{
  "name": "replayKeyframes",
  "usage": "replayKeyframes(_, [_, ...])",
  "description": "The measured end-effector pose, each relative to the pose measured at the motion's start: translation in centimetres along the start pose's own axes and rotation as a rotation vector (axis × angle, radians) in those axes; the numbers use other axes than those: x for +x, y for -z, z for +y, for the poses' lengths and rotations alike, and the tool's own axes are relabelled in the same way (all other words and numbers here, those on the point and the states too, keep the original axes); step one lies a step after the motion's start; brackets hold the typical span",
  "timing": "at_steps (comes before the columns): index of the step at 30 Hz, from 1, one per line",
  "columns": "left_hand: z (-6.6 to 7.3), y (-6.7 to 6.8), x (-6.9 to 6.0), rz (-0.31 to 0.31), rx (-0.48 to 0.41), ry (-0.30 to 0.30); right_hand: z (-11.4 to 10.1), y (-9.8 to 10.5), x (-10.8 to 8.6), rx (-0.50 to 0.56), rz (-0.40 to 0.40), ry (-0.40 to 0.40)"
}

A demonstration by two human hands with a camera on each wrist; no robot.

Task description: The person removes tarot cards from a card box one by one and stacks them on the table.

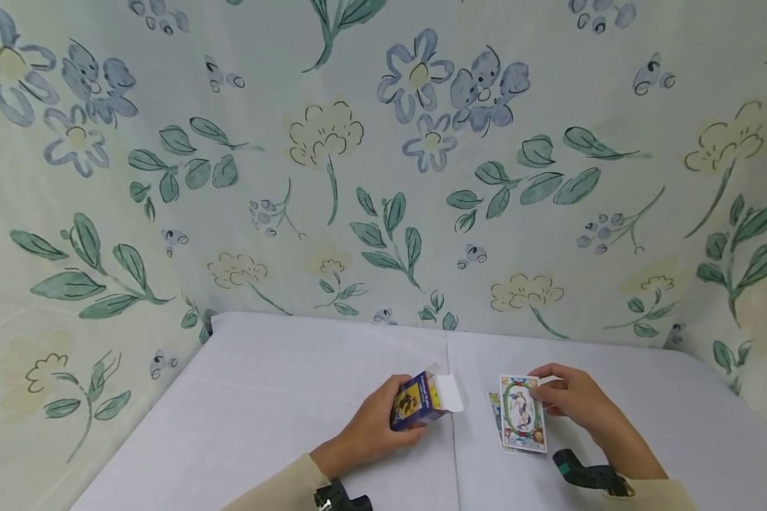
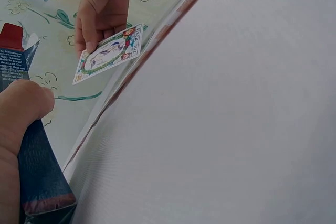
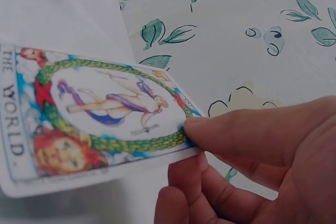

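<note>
My left hand (image 1: 373, 429) grips a dark blue card box (image 1: 415, 403) whose white flap (image 1: 449, 393) stands open on the right; in the left wrist view the thumb (image 2: 31, 100) lies across the box (image 2: 44, 171). My right hand (image 1: 581, 404) pinches a card (image 1: 522, 419) by its upper right corner. "THE WORLD" is printed on this card (image 3: 115, 114), beneath a green wreath around a figure. Partly hidden under it in the head view is another card (image 1: 495, 408) with a white edge. How far apart the two cards are, I cannot tell.
A white cloth covers the table (image 1: 281, 376), with a crease running between the hands. Behind it and at the sides hangs a flowered cloth (image 1: 358, 284). Black bands with small devices (image 1: 584, 474) sit on both wrists.
</note>
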State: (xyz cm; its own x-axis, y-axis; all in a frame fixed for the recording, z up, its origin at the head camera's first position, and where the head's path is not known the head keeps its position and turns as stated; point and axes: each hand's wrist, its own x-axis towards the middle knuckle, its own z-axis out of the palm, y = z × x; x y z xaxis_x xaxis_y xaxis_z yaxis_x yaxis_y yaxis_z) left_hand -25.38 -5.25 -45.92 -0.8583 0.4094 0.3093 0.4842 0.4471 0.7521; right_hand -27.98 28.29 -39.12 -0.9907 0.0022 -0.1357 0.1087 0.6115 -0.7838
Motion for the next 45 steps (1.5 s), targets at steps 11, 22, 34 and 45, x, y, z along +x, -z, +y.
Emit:
replayKeyframes(11, [0.1,0.0,-0.2,-0.001,0.005,-0.002,0.2,-0.4,-0.1,-0.011,-0.004,-0.017])
replayKeyframes(22, [0.1,0.1,-0.2,-0.009,0.001,0.007,0.5,-0.7,0.1,-0.016,0.004,0.002])
replayKeyframes(34, [0.0,0.0,0.0,-0.004,0.002,-0.001,0.8,-1.3,0.4,-0.032,0.02,-0.001])
replayKeyframes(45, [-0.1,-0.1,-0.1,-0.003,0.005,-0.012,1.0,-1.9,0.4,-0.097,0.055,0.025])
